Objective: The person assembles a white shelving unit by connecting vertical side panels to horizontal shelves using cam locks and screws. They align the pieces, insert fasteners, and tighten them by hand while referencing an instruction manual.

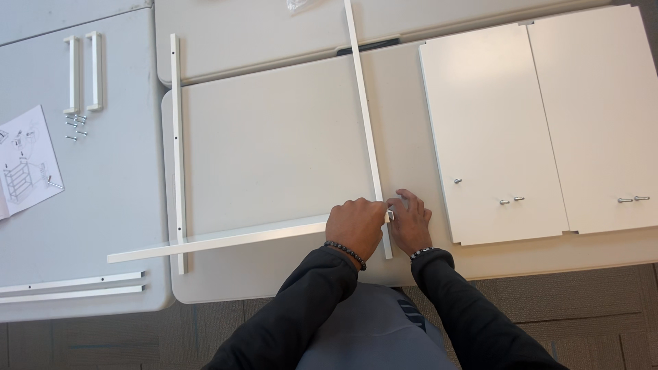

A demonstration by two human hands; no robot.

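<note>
Near the front edge of the beige surface (274,137), both hands meet where two white rails cross. The left hand (354,226) is curled over the end of the long flat rail (219,241) that runs away to the left of the fingers, and it seems to press a small metal piece (390,215) at the joint; whether those fingers actually pinch it cannot be told, since the knuckles hide them. The right hand (411,220) lies flat beside it, fingers released and spread against the thin upright rail (367,123), which stretches away from the fingers toward the far edge of the surface. Both wrists wear bead bracelets over dark sleeves.

Right of the fingers lie two white door panels (541,130) side by side, with small screws standing in them. Far left of the fingers, another thin rail (178,151) crosses the flat one. Beyond it, on a grey surface (116,178), rest two white handles (83,72), a few loose screws (75,127), an instruction sheet (24,161), and two more rails (72,286).
</note>
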